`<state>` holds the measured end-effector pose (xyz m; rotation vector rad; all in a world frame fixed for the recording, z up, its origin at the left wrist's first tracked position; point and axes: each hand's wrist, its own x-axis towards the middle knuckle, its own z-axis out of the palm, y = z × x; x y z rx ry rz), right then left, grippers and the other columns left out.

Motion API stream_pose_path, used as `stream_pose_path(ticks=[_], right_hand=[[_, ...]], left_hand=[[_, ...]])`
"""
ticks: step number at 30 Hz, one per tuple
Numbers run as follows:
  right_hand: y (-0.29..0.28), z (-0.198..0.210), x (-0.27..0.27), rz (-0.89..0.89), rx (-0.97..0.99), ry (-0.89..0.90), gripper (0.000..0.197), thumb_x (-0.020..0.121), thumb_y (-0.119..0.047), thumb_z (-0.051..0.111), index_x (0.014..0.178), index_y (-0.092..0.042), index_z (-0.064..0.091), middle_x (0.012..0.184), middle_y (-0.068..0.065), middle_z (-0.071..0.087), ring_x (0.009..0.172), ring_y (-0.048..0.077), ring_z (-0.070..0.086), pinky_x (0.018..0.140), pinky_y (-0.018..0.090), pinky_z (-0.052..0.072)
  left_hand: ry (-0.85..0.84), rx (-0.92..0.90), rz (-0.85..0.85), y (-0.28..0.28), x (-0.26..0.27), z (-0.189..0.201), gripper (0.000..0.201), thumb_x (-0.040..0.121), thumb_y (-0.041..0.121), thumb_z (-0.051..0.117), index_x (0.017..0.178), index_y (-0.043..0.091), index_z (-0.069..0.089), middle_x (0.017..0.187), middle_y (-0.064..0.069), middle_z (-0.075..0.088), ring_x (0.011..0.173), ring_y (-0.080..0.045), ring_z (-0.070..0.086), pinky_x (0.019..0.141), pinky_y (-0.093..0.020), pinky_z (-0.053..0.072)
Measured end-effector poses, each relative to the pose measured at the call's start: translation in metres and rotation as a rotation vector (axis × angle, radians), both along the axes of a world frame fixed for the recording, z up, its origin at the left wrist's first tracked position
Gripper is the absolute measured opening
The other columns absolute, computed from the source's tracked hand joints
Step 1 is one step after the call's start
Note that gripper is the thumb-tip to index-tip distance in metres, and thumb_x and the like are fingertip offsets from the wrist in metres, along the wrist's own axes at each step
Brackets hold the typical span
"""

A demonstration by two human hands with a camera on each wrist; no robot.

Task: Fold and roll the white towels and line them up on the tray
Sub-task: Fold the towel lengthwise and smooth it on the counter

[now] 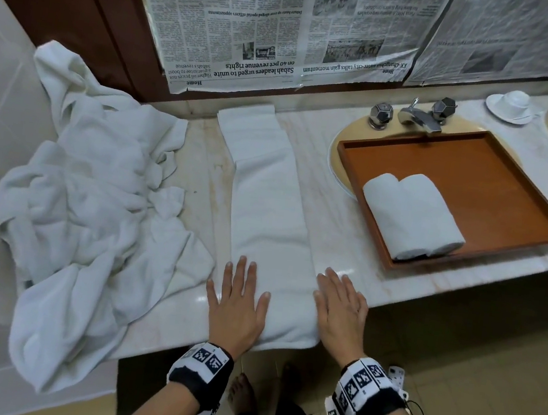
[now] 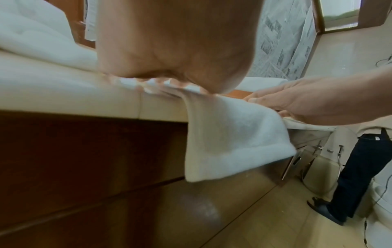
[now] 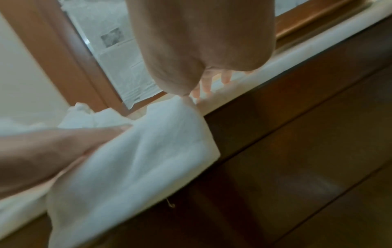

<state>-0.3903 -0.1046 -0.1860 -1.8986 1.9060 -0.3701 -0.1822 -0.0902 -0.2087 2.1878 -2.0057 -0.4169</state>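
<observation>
Now both hands lie flat, palms down, fingers straight, gripping nothing. Left hand (image 1: 237, 301) presses on the near left part of the folded towel (image 1: 266, 213), thumb side over the cloth, outer fingers reaching onto the marble counter (image 1: 344, 216). Right hand (image 1: 341, 310) rests at the towel's near right edge, mostly on bare marble, its thumb side touching the cloth

Folded towel: long narrow white strip, running from the counter's front edge back toward the wall. Near end hangs over the front edge; both wrist views show that flap drooping in front of the dark wood cabinet (image 2: 84, 151)

Left of the strip: heap of white towels (image 1: 95, 192), crumpled, spilling over the counter front

Right of the strip: brown wooden tray (image 1: 496, 186) set over a sink basin. Two rolled towels (image 1: 413, 217) lie side by side, touching, in the tray's near left corner

Behind the tray: chrome tap (image 1: 415, 116). Farther right, a white cup on a saucer (image 1: 513, 105), cup upside down

Newspaper sheets (image 1: 287, 29) cover the wall behind the counter

Left wrist view also catches another person's dark trouser leg and shoe (image 2: 360, 176) on the floor, far right
</observation>
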Motion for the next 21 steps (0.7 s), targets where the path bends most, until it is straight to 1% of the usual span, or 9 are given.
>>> stream_pose_path(ticks=[2, 4, 5, 8, 10, 12, 15, 18, 21], right_hand=[[-0.002, 0.003, -0.001, -0.005, 0.010, -0.044, 0.041, 0.106, -0.040, 0.029, 0.143, -0.032, 0.045, 0.159, -0.012, 0.029, 0.149, 0.009, 0.013, 0.119, 0.042, 0.008], [-0.001, 0.003, -0.002, 0.055, 0.029, -0.015, 0.051, 0.101, -0.049, 0.027, 0.146, -0.031, 0.041, 0.160, -0.013, 0.027, 0.150, 0.008, 0.011, 0.119, 0.044, 0.005], [-0.001, 0.002, -0.003, 0.087, 0.033, 0.002, 0.055, 0.098, -0.052, 0.027, 0.147, -0.032, 0.039, 0.160, -0.013, 0.025, 0.150, 0.008, 0.009, 0.119, 0.044, 0.002], [-0.001, -0.002, -0.008, 0.127, 0.049, 0.027, 0.061, 0.094, -0.061, 0.027, 0.149, -0.035, 0.033, 0.161, -0.016, 0.021, 0.150, 0.005, 0.005, 0.117, 0.042, 0.001], [-0.005, -0.002, -0.011, 0.136, 0.044, 0.042, 0.067, 0.091, -0.068, 0.025, 0.149, -0.037, 0.033, 0.161, -0.017, 0.020, 0.150, 0.004, 0.005, 0.116, 0.041, 0.004], [-0.010, 0.000, -0.016, 0.148, 0.046, 0.082, 0.072, 0.087, -0.074, 0.020, 0.149, -0.038, 0.033, 0.161, -0.019, 0.018, 0.150, 0.006, 0.003, 0.114, 0.041, 0.004], [-0.017, 0.003, -0.021, 0.157, 0.072, 0.128, 0.075, 0.085, -0.076, 0.014, 0.148, -0.040, 0.031, 0.162, -0.020, 0.015, 0.150, 0.008, 0.001, 0.113, 0.044, 0.003], [-0.022, 0.006, -0.019, 0.173, 0.058, 0.120, 0.071, 0.089, -0.069, 0.019, 0.151, -0.037, 0.028, 0.163, -0.017, 0.013, 0.151, 0.009, 0.002, 0.115, 0.047, 0.004], [-0.030, 0.007, -0.011, 0.263, 0.032, 0.120, 0.064, 0.094, -0.060, 0.020, 0.152, -0.034, 0.025, 0.163, -0.015, 0.014, 0.151, 0.009, 0.004, 0.118, 0.048, 0.008]], left_hand=[[0.022, 0.006, -0.052, -0.005, -0.004, 0.007, 0.065, 0.099, 0.052, 0.022, 0.157, 0.023, 0.024, 0.166, 0.005, 0.013, 0.154, -0.022, 0.007, 0.120, -0.059, 0.003], [0.055, 0.012, -0.151, -0.012, -0.011, 0.015, 0.061, 0.099, 0.049, 0.018, 0.156, 0.029, 0.025, 0.166, 0.008, 0.010, 0.154, -0.021, 0.002, 0.120, -0.061, 0.006], [0.067, 0.018, -0.195, -0.017, -0.015, 0.018, 0.060, 0.100, 0.049, 0.015, 0.157, 0.033, 0.023, 0.166, 0.010, 0.008, 0.154, -0.021, -0.001, 0.119, -0.061, 0.006], [0.043, 0.045, -0.295, -0.032, -0.026, 0.024, 0.057, 0.099, 0.052, 0.008, 0.155, 0.045, 0.017, 0.166, 0.014, 0.005, 0.154, -0.024, -0.004, 0.119, -0.061, -0.001], [0.006, 0.112, -0.333, -0.041, -0.028, 0.023, 0.059, 0.095, 0.057, -0.001, 0.154, 0.051, 0.005, 0.165, 0.017, -0.006, 0.153, -0.023, -0.012, 0.118, -0.060, -0.009], [-0.022, 0.151, -0.308, -0.048, -0.030, 0.021, 0.061, 0.092, 0.061, -0.006, 0.152, 0.054, -0.004, 0.163, 0.020, -0.015, 0.152, -0.020, -0.018, 0.117, -0.057, -0.014], [-0.013, 0.163, -0.223, -0.059, -0.033, 0.020, 0.058, 0.093, 0.064, -0.002, 0.151, 0.057, -0.006, 0.162, 0.022, -0.017, 0.151, -0.017, -0.021, 0.117, -0.055, -0.017], [-0.001, 0.182, -0.160, -0.071, -0.038, 0.020, 0.054, 0.100, 0.062, 0.009, 0.151, 0.056, -0.005, 0.162, 0.022, -0.019, 0.150, -0.017, -0.022, 0.117, -0.055, -0.017], [0.020, 0.191, -0.097, -0.089, -0.040, 0.021, 0.054, 0.100, 0.062, 0.011, 0.151, 0.056, -0.006, 0.161, 0.023, -0.022, 0.150, -0.017, -0.023, 0.117, -0.055, -0.017]])
